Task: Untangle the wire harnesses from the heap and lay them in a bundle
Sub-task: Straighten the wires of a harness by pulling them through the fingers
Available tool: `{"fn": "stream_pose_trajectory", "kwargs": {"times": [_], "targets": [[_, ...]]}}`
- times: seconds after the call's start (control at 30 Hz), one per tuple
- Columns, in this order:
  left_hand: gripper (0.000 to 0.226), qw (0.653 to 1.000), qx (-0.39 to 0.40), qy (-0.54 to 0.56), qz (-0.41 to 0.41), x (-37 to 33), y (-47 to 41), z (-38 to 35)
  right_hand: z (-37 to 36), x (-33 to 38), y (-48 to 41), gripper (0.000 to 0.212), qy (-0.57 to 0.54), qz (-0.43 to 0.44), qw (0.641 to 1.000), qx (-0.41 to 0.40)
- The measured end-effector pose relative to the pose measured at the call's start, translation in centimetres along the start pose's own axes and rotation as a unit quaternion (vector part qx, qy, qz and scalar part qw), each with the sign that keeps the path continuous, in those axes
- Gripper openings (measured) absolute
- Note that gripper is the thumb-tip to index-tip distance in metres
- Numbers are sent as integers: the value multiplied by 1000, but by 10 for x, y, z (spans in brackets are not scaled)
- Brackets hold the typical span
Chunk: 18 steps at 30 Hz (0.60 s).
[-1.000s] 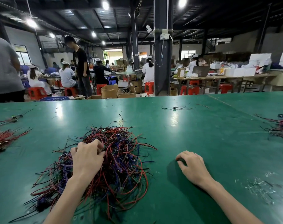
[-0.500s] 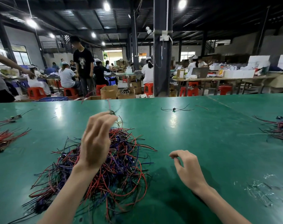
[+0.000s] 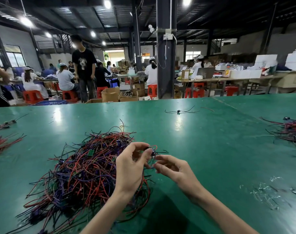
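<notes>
Palms turned inward beside the heap [image 3: 86, 169]: my left hand [image 3: 132, 168] and right hand [image 3: 174, 169] both pinch one wire harness [image 3: 152, 152] at the fingertips.

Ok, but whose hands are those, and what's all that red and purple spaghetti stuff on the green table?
Those are a person's own two hands. The camera sits on their head, looking forward and down, so you see what they see. The spaghetti is a heap of wire harnesses on a green table. The left hand pinches one small harness, held up beside the heap, and the right hand seems to pinch its thin wires. Smaller wire piles lie far left and far right. Other workers sit behind.
</notes>
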<state>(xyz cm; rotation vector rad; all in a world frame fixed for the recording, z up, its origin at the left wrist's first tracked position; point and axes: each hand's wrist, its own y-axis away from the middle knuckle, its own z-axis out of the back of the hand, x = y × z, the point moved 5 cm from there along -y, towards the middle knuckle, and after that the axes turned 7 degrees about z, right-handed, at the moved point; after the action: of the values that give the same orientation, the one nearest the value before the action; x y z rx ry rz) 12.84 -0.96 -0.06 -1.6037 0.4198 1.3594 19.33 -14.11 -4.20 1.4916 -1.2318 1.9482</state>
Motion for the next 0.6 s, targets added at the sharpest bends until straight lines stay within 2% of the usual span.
{"fn": "stream_pose_trajectory", "kwargs": {"times": [0.13, 0.3, 0.5, 0.6], "targets": [[7, 993, 36, 61, 99, 18, 8, -12, -2, -4, 0, 36, -74, -28, 997, -11], [7, 967, 78, 121, 211, 43, 19, -21, 1, -18, 2, 46, -132, -71, 987, -49], [9, 965, 99, 102, 222, 52, 23, -21, 2, -26, 6, 31, -163, -86, 979, -82], [10, 967, 99, 106, 208, 50, 23, -20, -2, -24, 7, 32, -201, -97, 972, -68]]}}
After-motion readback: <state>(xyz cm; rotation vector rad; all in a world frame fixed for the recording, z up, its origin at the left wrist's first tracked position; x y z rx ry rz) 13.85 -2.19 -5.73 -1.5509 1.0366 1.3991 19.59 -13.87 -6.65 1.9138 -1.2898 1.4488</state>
